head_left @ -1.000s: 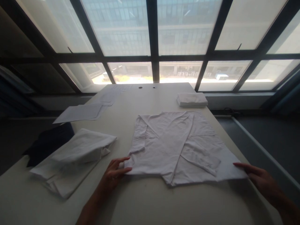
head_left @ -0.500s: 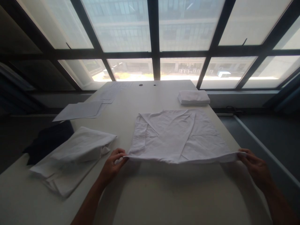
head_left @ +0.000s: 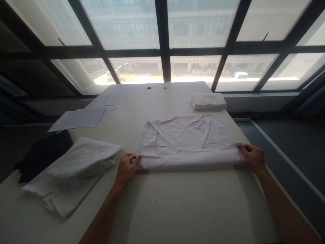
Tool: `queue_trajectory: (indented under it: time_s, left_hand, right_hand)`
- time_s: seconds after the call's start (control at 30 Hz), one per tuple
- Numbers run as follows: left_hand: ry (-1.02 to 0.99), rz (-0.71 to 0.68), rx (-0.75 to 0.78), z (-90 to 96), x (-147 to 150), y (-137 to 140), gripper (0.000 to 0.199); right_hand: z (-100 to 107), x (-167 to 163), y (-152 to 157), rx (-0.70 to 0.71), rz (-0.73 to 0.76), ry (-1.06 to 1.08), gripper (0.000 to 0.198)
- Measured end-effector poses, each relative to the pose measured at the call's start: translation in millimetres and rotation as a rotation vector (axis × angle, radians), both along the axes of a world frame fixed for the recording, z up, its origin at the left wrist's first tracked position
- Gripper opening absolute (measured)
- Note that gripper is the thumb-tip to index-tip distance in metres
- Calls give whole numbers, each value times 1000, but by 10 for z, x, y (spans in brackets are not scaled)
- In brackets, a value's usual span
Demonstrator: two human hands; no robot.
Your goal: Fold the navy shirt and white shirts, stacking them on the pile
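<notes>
A white garment (head_left: pixel 182 135) lies spread on the white table (head_left: pixel 162 206), its near edge turned over into a band that runs across its width. My left hand (head_left: pixel 128 166) pinches the left end of that band between thumb and fingers. At the opposite end, my right hand (head_left: pixel 252 156) grips the band's upper right corner. Creases and slanting lines of layered cloth show on the part beyond the fold. The garment's underside is hidden.
Left of my left arm lies a loosely folded white cloth (head_left: pixel 76 169), with a dark cloth (head_left: pixel 45 152) behind it. Paper sheets (head_left: pixel 78 117) rest further back. A neat stack of folded white cloth (head_left: pixel 208 101) sits near the table's right edge, before the windows.
Both hands have carried the garment's near edge forward and over, making a folded band. My right hand has also moved inward to the left. The view has shifted slightly.
</notes>
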State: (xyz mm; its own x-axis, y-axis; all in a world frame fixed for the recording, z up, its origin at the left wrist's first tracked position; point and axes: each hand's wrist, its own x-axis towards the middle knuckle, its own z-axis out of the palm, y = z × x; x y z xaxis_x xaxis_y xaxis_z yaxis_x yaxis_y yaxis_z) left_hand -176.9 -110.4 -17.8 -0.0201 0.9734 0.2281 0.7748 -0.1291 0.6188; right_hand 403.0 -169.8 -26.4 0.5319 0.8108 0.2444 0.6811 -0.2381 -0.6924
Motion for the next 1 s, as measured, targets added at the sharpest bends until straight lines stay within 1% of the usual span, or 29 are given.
queue_trajectory:
  time_s: [0.13,0.23,0.3,0.37,0.43,0.5,0.63,0.8,0.9,1.0]
  left_hand:
    - [-29,49,44,-19,12,-18,46]
    - [-60,87,53,-9,38,-39,46]
    - [-33,89,56,-8,64,-42,46]
    - [26,72,54,-14,88,-36,47]
    - [87,59,33,-24,100,-28,47]
    - [116,63,-2,-30,98,-25,48]
    - [83,57,-37,-11,85,-38,49]
    - [22,96,-31,25,98,-47,47]
    - [23,119,-26,10,105,-37,47]
    - [81,121,-46,-25,111,-27,47]
  right_hand:
    - [-85,-36,93,12,-44,-19,46]
    - [-140,-57,127,36,-78,-82,48]
    - [-168,-65,144,3,-80,-139,50]
    - [-191,-70,160,-54,-87,-197,50]
    - [-209,-72,171,-80,-99,-232,48]
    - [-222,-71,173,-54,-87,-226,49]
    - [-231,-65,162,23,-27,-179,53]
    - [-208,-78,159,67,-47,-163,56]
    - [-198,-103,156,53,-89,-180,54]
    - [-205,-121,147,-20,-140,-219,52]
